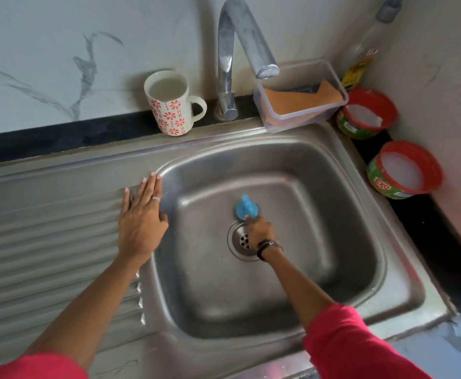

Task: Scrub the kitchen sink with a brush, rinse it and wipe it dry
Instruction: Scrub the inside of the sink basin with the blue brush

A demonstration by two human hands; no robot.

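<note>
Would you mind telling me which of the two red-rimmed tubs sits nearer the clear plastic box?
The far red-rimmed tub, right beside the clear plastic box at the back corner; the other red-rimmed tub sits closer to the person, along the sink's right side.

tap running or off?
Off. No stream falls from the faucet spout, and the sink basin holds no pooled water.

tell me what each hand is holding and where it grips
The right hand grips the blue brush at its near end. The left hand holds nothing, lying flat on the sink rim.
</note>
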